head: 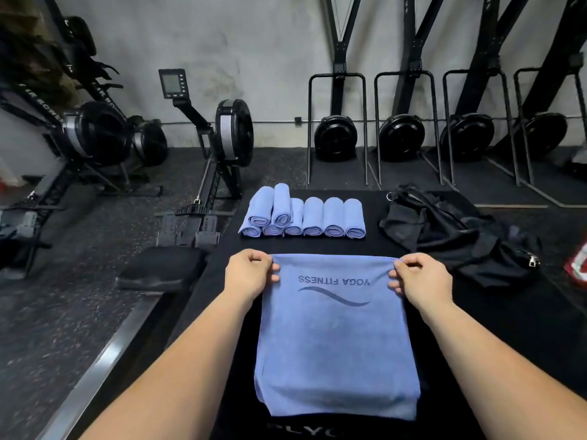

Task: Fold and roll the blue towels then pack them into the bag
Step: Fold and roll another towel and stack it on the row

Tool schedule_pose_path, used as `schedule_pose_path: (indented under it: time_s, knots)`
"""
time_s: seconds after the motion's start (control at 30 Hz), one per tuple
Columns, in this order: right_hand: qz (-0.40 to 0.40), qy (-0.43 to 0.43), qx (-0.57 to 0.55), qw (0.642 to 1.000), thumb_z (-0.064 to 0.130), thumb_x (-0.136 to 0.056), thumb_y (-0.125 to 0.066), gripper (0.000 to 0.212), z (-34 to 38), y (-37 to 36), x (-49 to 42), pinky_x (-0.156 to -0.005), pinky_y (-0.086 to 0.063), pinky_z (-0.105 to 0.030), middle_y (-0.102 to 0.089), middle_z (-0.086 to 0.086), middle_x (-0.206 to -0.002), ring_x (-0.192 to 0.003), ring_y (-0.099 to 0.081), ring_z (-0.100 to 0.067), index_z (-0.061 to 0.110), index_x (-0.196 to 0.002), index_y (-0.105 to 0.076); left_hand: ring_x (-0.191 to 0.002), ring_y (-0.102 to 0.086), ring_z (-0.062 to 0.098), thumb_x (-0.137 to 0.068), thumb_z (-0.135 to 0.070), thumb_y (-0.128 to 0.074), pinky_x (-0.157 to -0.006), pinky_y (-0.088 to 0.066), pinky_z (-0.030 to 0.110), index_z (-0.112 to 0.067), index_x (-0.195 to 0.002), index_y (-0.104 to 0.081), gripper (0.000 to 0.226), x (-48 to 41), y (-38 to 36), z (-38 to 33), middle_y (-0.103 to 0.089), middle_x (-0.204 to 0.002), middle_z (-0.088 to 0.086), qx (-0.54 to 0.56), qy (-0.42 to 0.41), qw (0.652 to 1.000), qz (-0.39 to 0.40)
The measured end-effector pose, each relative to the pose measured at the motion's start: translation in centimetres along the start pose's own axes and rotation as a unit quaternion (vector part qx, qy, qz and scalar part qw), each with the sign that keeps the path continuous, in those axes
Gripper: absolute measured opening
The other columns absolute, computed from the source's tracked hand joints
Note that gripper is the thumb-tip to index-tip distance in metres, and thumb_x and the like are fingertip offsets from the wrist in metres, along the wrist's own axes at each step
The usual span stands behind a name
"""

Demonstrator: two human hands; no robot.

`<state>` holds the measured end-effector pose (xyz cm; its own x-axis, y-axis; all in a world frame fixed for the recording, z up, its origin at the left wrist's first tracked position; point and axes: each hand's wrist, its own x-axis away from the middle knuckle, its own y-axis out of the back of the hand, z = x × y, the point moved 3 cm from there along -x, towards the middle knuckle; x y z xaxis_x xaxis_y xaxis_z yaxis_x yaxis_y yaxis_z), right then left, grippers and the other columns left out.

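Nearest, a folded blue towel point(333, 344) lies flat on a black box point(495, 350), its print YOGA FITNESS reading upside down from the person's side. Both hands are at its far edge. The left hand point(249, 274) pinches the far left corner between thumb and curled fingers, and the right hand point(419, 279) pinches the far right corner the same way, with the edge drawn straight between them. Beyond the towel and apart from it, blue rolls point(313, 217) lie side by side in a row on the box, two more resting on top at the left end. Right of the rolls, a black bag point(444, 236) sits slumped and crumpled, holding no towel that shows. A red and white thing point(578, 265) pokes in at the right edge. Farther off, rowers point(222, 138) stand on the dark floor to the left, and others are stored upright against the grey wall point(270, 42).
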<state>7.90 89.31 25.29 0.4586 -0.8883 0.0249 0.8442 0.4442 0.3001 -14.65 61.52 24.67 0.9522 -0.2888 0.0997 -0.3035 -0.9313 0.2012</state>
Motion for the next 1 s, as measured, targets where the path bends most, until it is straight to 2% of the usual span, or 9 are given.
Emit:
schedule_pose_path:
  time_s: [0.1,0.17,0.27,0.4,0.5,0.7,0.8,0.9,1.0]
  knots:
    - [-0.012,0.034,0.007,0.999,0.021,-0.097,-0.068,0.002,0.7,-1.1,-1.8,-0.089,-0.061,-0.047,-0.079,0.001,-0.08,-0.077,-0.078,-0.022,0.019,-0.097,-0.069,-0.085,-0.08,0.026,-0.099,-0.015,-0.063,-0.089,-0.06,0.04,-0.012,-0.106,-0.07,0.01,-1.6,-1.3,-0.8,-0.081,-0.087,0.001,0.008,-0.03,1.0,0.002]
    - [0.04,0.03,0.087,0.995,0.032,-0.095,-0.071,0.035,0.9,-2.2,-2.8,-0.101,-0.054,-0.043,-0.079,0.001,-0.11,-0.103,-0.074,-0.019,0.022,-0.128,-0.064,-0.112,-0.073,0.027,-0.1,-0.025,-0.065,-0.098,-0.054,0.038,-0.017,-0.128,-0.067,0.029,-2.4,-2.4,-0.9,-0.079,-0.113,0.003,-0.113,-0.067,0.99,0.044]
    - [0.175,0.035,0.23,0.957,0.053,-0.095,-0.067,0.087,-0.9,-4.9,-1.7,-0.119,-0.037,-0.042,-0.045,-0.006,-0.161,-0.146,-0.047,-0.028,0.022,-0.164,-0.025,-0.138,-0.053,0.033,-0.105,-0.048,-0.053,-0.113,-0.041,0.042,-0.011,-0.153,-0.039,0.063,-0.8,-4.9,1.6,-0.057,-0.149,0.012,-0.38,-0.115,0.906,0.145]
    - [0.176,0.174,0.472,0.846,0.077,-0.099,-0.021,0.085,-5.9,-7.3,2.6,-0.13,-0.01,-0.04,-0.006,-0.004,-0.175,-0.161,-0.003,-0.024,0.027,-0.167,-0.014,-0.162,0.001,0.026,-0.105,-0.068,-0.018,-0.13,-0.007,0.045,-0.015,-0.166,-0.016,0.081,3.0,-7.1,6.9,-0.004,-0.176,0.008,-0.563,-0.195,0.788,0.158]
    - [0.14,0.186,0.502,0.833,0.076,-0.099,-0.012,0.08,-6.4,-7.3,2.2,-0.13,-0.008,-0.041,0.001,-0.003,-0.175,-0.161,0.004,-0.023,0.033,-0.166,-0.013,-0.16,0.022,0.02,-0.102,-0.073,-0.005,-0.13,0.008,0.045,-0.018,-0.168,0.003,0.087,2.2,-7.0,7.5,0.017,-0.174,0.004,-0.575,-0.204,0.777,0.156]
    - [0.126,0.185,0.523,0.823,0.074,-0.1,-0.013,0.077,-5.8,-7.8,0.7,-0.13,-0.007,-0.04,0.001,-0.003,-0.175,-0.161,0.004,-0.022,0.034,-0.166,-0.013,-0.16,0.02,0.015,-0.102,-0.072,-0.005,-0.13,0.01,0.047,-0.024,-0.168,0.004,0.082,0.2,-6.7,7.0,0.016,-0.175,0.0,-0.594,-0.221,0.757,0.159]
    - [0.08,0.235,0.518,0.819,0.06,-0.107,-0.027,0.064,-5.6,-7.8,1.2,-0.125,-0.026,-0.043,-0.026,-0.007,-0.17,-0.157,-0.022,-0.027,0.026,-0.16,-0.038,-0.161,0.014,0.015,-0.104,-0.07,-0.006,-0.13,0.008,0.047,-0.024,-0.169,-0.003,0.08,0.1,-6.9,7.3,0.008,-0.176,-0.001,-0.582,-0.241,0.763,0.147]
    - [0.053,0.334,0.47,0.815,0.045,-0.104,-0.038,0.051,-5.3,-7.8,2.0,-0.107,-0.046,-0.04,-0.065,-0.011,-0.139,-0.126,-0.058,-0.031,0.015,-0.128,-0.071,-0.159,-0.021,0.016,-0.106,-0.061,-0.021,-0.131,-0.006,0.046,-0.022,-0.161,-0.037,0.069,0.4,-5.8,7.4,-0.032,-0.17,-0.002,-0.512,-0.276,0.809,0.084]
    - [0.078,0.29,0.465,0.833,0.054,-0.103,-0.029,0.061,-5.6,-7.4,2.5,-0.115,-0.038,-0.038,-0.065,-0.008,-0.142,-0.134,-0.055,-0.03,0.019,-0.129,-0.072,-0.133,-0.054,0.021,-0.102,-0.042,-0.045,-0.121,-0.032,0.05,-0.02,-0.134,-0.064,0.043,1.0,-3.5,7.2,-0.064,-0.139,-0.004,-0.415,-0.286,0.864,0.017]
